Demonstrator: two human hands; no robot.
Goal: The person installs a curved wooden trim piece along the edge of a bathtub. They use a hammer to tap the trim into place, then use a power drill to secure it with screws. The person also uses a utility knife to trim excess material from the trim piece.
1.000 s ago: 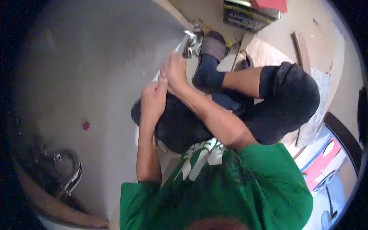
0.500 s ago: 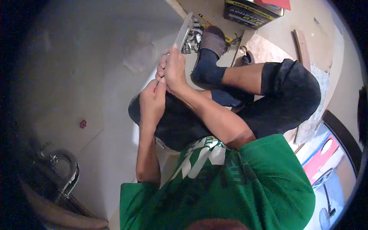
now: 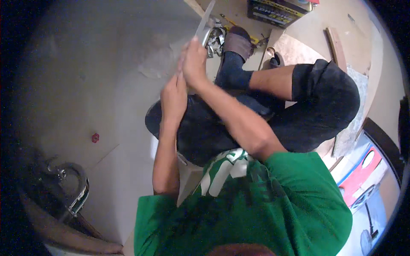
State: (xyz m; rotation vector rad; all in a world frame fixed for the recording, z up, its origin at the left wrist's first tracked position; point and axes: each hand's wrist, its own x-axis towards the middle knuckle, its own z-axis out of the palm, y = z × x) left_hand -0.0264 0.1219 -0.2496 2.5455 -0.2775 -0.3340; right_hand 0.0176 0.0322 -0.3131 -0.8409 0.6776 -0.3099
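**Both hands on a thin grey strip held against the wall**

Head view: the person sits on the floor in a green short-sleeved shirt (image 3: 265,205) and dark trousers (image 3: 324,98), one knee drawn up at about three o'clock and a foot in a dark blue sock (image 3: 232,70) stretched toward twelve. Both bare arms reach up the middle of the frame. The right hand (image 3: 194,59) is closed around the lower part of a long, flat, pale grey metal strip (image 3: 205,19), which runs up and slightly rightward toward twelve o'clock. The left hand (image 3: 173,96) sits just below and behind it, at about seven o'clock from the right hand, fingers curled; it looks to be touching the same strip's lower end, though I cannot tell how firmly it grips. The strip lies along or just off the smooth grey wall surface (image 3: 85,64) filling the left half.

Just beside the strip, at its four o'clock, lies a jumble of shiny metal hardware (image 3: 215,36). A black-and-yellow cardboard box (image 3: 275,10) sits at one o'clock, a light wooden board (image 3: 335,45) at two. A small red knob (image 3: 95,138) and a curved chrome tap fitting (image 3: 74,187) show at eight o'clock.

To my eye, the step in hand is steadying and lining up the strip; any next move would call for both hands keeping it straight against the wall.
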